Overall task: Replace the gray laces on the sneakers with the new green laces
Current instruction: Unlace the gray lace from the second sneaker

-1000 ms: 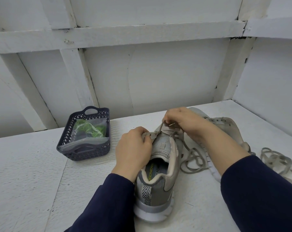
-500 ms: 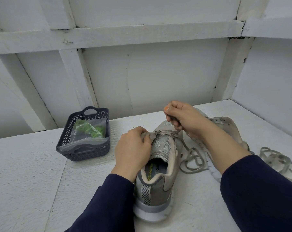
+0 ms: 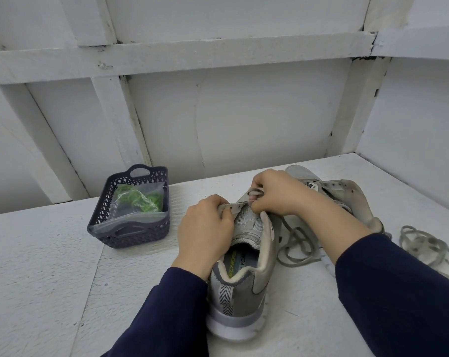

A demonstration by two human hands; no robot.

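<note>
Sneaker (image 3: 246, 287) upright on table (image 3: 50, 266), basket (image 3: 130, 234) well apart: left hand (image 3: 205, 230) grips its eyelet edge, right hand (image 3: 275, 194) pinches gray lace (image 3: 257, 189).

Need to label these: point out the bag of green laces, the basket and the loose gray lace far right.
bag of green laces (image 3: 137, 202): head view, green bundle behind plastic.
basket (image 3: 141, 237): head view, front wall.
loose gray lace (image 3: 423, 244): head view, coiled middle.

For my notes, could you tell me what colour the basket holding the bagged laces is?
The basket is dark blue-grey, seen best in the head view.
</note>
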